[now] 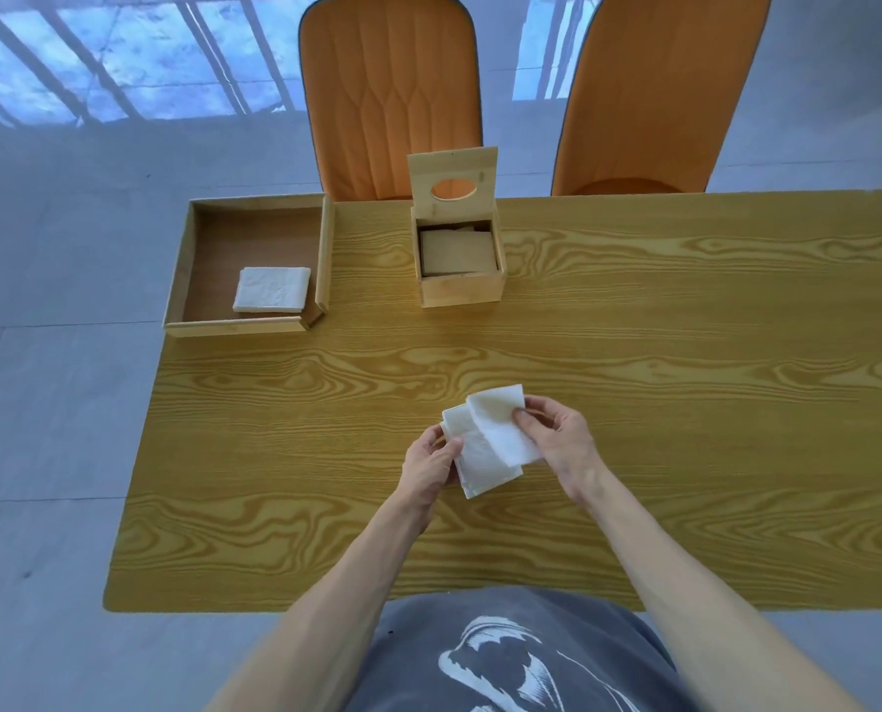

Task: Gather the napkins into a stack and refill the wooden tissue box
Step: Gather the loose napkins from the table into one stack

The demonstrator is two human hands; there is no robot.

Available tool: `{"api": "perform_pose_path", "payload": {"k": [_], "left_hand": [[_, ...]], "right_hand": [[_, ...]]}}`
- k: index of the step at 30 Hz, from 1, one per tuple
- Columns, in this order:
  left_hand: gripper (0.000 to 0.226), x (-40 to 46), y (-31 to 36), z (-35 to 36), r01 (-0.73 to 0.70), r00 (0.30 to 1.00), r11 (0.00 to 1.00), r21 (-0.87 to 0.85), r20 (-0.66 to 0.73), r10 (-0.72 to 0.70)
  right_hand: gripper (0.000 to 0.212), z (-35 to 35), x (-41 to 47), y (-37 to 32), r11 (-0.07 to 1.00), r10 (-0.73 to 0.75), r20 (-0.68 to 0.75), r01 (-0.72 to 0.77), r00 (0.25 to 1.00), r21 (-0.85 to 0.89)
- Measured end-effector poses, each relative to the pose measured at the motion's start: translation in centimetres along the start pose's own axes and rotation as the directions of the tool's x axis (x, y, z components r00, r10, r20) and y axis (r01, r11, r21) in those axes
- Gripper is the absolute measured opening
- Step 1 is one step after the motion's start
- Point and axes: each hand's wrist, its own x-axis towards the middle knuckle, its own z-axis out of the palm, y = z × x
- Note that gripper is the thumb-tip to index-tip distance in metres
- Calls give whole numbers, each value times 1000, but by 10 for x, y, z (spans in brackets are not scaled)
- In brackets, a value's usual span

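I hold several white napkins (485,444) just above the middle of the wooden table. My left hand (428,467) grips the lower ones at their left edge. Between thumb and fingers, my right hand (557,439) pinches the top napkin, which lies skewed over the others. The wooden tissue box (462,290) stands at the far middle of the table. Its lid (452,169), with an oval hole, is tipped up at the back. Napkins lie inside the box. A further white napkin stack (272,290) rests in a wooden tray (238,326) at the far left.
The yellow wood-grain table (685,403) reaches to my body at the near edge. Two orange chairs (390,95) stand behind the far edge. The tray overhangs the table's left side above a grey floor.
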Motion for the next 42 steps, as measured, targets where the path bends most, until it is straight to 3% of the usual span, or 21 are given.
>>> {"api": "perform_pose_path", "payload": {"k": [5,10,15,20,24,26,29,31,34,36,37,39,42], "left_hand": [[23,-3,1,-6,14,1000,1000,-16,21,-13],[30,-9,2,-11,61,996,988,-139,80,-51],[39,-9,-1,-15,47,995,992,-114,96,-36],[39,-6,2,-26,41,995,982,-184,95,-24],[52,-3,7,-38,56,994,946,-319,108,-22],[56,-3,9,-42,56,988,932,-358,155,0],[53,-2,13,-49,37,977,936,-349,211,40],[47,-3,15,-53,-20,975,976,-217,214,68],[35,-5,19,-64,-223,963,957,185,197,186],[34,-2,18,-70,-383,923,830,405,208,325],[34,1,15,-73,-444,893,717,537,207,399],[44,4,11,-77,-429,868,483,763,202,453],[56,-2,10,-75,-369,872,377,849,176,457]], "right_hand": [[18,19,2,21,978,-21,-57,8,998,-208],[24,28,1,27,890,-127,-63,86,990,-448],[23,37,-7,28,799,-200,-45,137,979,-585],[49,34,-18,30,793,-244,-127,122,961,-597],[56,33,-24,29,877,-119,-169,24,978,-479],[55,36,-25,26,923,-45,-135,-11,990,-385],[36,43,-27,20,978,21,-12,-23,1000,-208],[25,46,-27,20,981,-28,26,32,999,-192],[21,52,-27,18,958,-139,27,141,990,-249],[21,55,-26,21,923,-206,39,207,978,-326],[23,55,-25,23,895,-233,52,235,971,-380],[27,58,-27,25,834,-255,69,256,964,-488],[30,62,-30,29,777,-258,56,241,965,-582]]}}
